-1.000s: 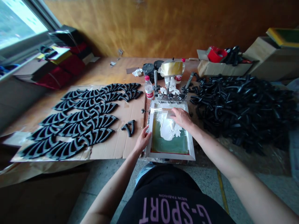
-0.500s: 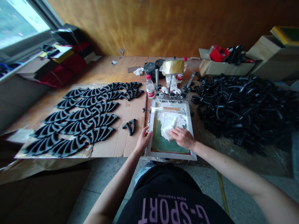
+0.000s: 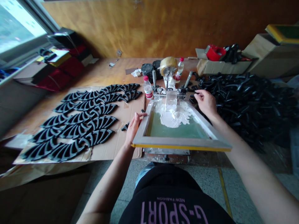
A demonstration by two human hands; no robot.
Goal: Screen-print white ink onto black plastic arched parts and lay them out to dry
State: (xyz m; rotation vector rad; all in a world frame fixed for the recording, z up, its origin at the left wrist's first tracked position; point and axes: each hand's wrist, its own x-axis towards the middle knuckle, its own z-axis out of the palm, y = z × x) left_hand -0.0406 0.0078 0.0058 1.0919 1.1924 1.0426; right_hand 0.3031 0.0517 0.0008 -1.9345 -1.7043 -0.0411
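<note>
A framed printing screen (image 3: 179, 143) with green mesh and a smear of white ink (image 3: 174, 117) is tilted up at its near edge. My left hand (image 3: 133, 125) grips the frame's left rail. A squeegee (image 3: 171, 100) lies at the far end of the screen on the ink. My right hand (image 3: 205, 101) is off the screen at the right, fingers curled at the edge of the heap of black curved plastic parts (image 3: 247, 102); whether it holds one is unclear.
Rows of black fan-shaped parts (image 3: 80, 119) lie on cardboard (image 3: 116, 146) to the left. A small bottle (image 3: 147, 87), a tape roll (image 3: 168, 65) and dark jars stand behind the screen. Cardboard boxes (image 3: 221, 67) sit far right; stacked items by the window (image 3: 14, 25).
The screen frame has swung up at its near edge under my left hand. My right hand left the squeegee on the screen and moved right to the black parts heap.
</note>
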